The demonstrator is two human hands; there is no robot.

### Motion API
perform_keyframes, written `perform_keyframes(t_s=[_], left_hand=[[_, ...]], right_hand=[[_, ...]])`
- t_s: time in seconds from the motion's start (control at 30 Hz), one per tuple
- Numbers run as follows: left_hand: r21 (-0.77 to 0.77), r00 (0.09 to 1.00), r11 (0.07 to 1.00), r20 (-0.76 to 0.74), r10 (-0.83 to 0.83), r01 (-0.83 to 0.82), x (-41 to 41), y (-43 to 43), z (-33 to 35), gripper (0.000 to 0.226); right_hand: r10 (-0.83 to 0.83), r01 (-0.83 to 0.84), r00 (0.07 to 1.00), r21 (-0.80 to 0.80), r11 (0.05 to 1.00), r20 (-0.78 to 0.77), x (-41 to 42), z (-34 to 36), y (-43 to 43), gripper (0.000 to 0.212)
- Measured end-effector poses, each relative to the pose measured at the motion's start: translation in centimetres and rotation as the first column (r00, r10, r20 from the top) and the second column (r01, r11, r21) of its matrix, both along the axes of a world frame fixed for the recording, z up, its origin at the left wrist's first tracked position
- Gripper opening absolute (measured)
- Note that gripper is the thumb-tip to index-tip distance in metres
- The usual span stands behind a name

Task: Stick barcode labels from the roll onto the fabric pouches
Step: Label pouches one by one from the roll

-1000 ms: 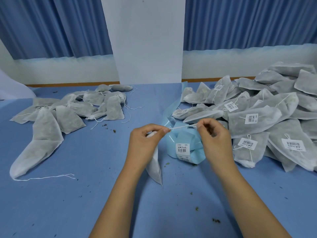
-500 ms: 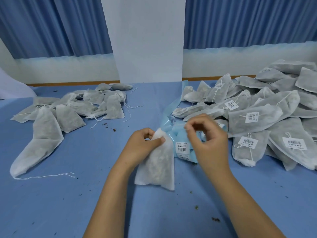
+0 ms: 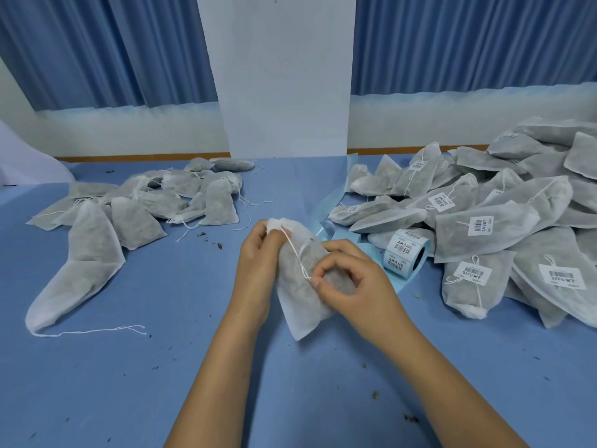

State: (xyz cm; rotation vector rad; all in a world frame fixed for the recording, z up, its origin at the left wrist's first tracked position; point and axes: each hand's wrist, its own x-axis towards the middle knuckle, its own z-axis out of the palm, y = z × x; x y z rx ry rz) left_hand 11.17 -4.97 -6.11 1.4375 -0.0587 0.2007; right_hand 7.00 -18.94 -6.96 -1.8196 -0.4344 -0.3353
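Even bluish light, soft shadows (edges warped)

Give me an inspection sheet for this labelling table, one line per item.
Surface: blue table, scattered with dark crumbs.
Job's things: label roll lying right of the hands; held pouch shows no label; labelled pouches heaped right; unlabelled pouches heaped left.
Clutter: loose blue backing strip behind the roll.
Hands: left hand grips the held pouch's gathered top; right hand pinches its drawstring.
Cables: nothing seen.
Surroundings: blue curtains, white pillar.
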Motion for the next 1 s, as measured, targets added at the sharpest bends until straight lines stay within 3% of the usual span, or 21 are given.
perform_keyframes(t_s=[0.1, 0.2, 0.27, 0.43, 0.53, 0.63, 0.73, 0.83, 0.9, 1.0], left_hand=[[-0.094, 0.992, 0.989, 0.065, -0.111, 0.116, 0.2, -0.1, -0.3, 0.025], [0.044, 0.943, 0.981, 0.271, -0.194, 0.189, -0.1, -0.5, -0.4, 0.04], [0.148, 0.922, 0.975, 0.326, -0.206, 0.166, -0.4, -1.3, -0.4, 0.03], [0.236, 0.943, 0.97, 0.304, -0.137, 0.065, -0.3, -1.8, -1.1, 0.015], [0.259, 0.944, 0.965, 0.306, -0.126, 0.044, -0.1, -1.6, -1.2, 0.024], [0.258, 0.947, 0.96, 0.32, 0.019, -0.106, 0.1, -1.2, -1.2, 0.031], [0.222, 0.928, 0.943, 0.334, 0.164, -0.247, 0.4, -0.2, -1.1, 0.03], [0.189, 0.9, 0.931, 0.373, 0.226, -0.312, 0.6, 0.2, -1.2, 0.033], [0.194, 0.9, 0.932, 0.377, 0.217, -0.306, 0.7, -0.1, -1.4, 0.038], [0.322, 0.879, 0.901, 0.461, 0.118, -0.29, 0.7, -0.9, -2.0, 0.035]], right_hand=[[-0.087, 0.089, 0.996, 0.09, 0.992, -0.031, 0.2, 0.1, -0.3, 0.022], [-0.195, 0.202, 0.979, 0.179, 0.963, -0.055, 0.6, 0.2, -0.8, 0.022], [-0.222, 0.228, 0.974, 0.179, 0.957, -0.054, 0.7, 0.2, -0.9, 0.019], [-0.244, 0.247, 0.969, 0.139, 0.959, -0.032, 0.7, 0.0, -0.8, 0.022], [-0.199, 0.201, 0.979, 0.084, 0.976, -0.029, 0.8, 0.0, -0.8, 0.021], [-0.239, 0.24, 0.97, 0.022, 0.971, -0.031, 1.0, 0.4, -1.9, 0.02], [-0.446, 0.397, 0.885, -0.285, 0.872, -0.131, 1.4, 0.8, -4.6, 0.032], [-0.376, 0.123, 0.838, -0.537, 0.835, -0.394, 1.2, 0.5, -5.9, 0.027], [-0.321, 0.049, 0.862, -0.565, 0.823, -0.392, 1.2, 0.1, -5.4, 0.018], [-0.261, 0.11, 0.914, -0.43, 0.896, -0.311, 1.5, -0.1, -4.9, 0.019]])
